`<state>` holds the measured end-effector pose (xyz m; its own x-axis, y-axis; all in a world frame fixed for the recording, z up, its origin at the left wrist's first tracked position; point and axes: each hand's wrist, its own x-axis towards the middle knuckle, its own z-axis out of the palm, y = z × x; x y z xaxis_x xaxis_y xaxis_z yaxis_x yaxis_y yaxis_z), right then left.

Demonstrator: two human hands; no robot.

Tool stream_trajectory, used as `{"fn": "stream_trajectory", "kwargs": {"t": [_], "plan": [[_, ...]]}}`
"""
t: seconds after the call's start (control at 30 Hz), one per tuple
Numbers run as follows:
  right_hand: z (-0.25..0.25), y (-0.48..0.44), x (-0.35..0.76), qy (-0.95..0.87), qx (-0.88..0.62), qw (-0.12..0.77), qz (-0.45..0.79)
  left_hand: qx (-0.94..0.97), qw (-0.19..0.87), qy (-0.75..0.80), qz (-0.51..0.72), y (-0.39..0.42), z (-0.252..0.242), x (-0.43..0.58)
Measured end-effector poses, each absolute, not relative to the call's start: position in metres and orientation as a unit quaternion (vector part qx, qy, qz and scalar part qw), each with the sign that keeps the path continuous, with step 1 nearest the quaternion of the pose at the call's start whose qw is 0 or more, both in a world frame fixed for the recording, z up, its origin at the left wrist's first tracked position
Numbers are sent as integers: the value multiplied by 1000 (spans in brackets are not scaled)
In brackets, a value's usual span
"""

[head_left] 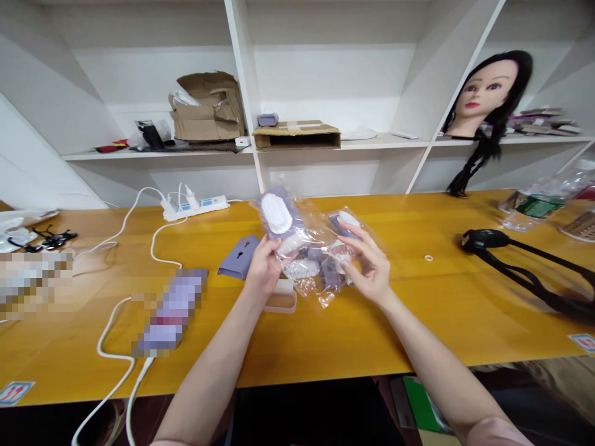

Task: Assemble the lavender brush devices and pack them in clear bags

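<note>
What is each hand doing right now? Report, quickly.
Left hand: closed, holding clear plastic around a purple piece.
Right hand: thumb and fingers closed on clear plastic too.

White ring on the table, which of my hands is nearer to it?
Right. Your right hand is left of the white ring, not touching it; your left hand is farther left, across the clear plastic packaging.

Yellow table (pixel 320 344) before white shelves (pixel 385 145)
Upright dividers (pixel 240 68) part the shelves into open bays (pixel 334 80); a lower row (pixel 334 173) meets the table's far edge.
</note>
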<state>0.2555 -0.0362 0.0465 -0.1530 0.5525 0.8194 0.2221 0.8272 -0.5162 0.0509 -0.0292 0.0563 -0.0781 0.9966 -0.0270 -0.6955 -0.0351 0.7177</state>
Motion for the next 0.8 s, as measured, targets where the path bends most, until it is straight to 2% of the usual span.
{"fn": "stream_trajectory", "kwargs": {"t": [0.1,0.2,0.33,0.43,0.5,0.67,0.8], "plan": [[43,-28,262,-697,-280,617,233,254,598,315,691,-26,62,37],[39,-17,266,-662,-344,632,209,238,616,325,677,-25,64,33],[43,-17,264,-769,-325,529,152,236,644,334,646,-25,60,38],[49,-27,255,-817,-284,479,146,291,628,346,633,-27,54,47],[48,-31,248,-802,-294,493,164,324,616,359,622,-29,50,55],[36,-22,236,-638,-402,610,243,375,639,335,582,-41,45,76],[30,-15,237,-579,-433,597,349,402,685,242,557,-49,49,80]]}}
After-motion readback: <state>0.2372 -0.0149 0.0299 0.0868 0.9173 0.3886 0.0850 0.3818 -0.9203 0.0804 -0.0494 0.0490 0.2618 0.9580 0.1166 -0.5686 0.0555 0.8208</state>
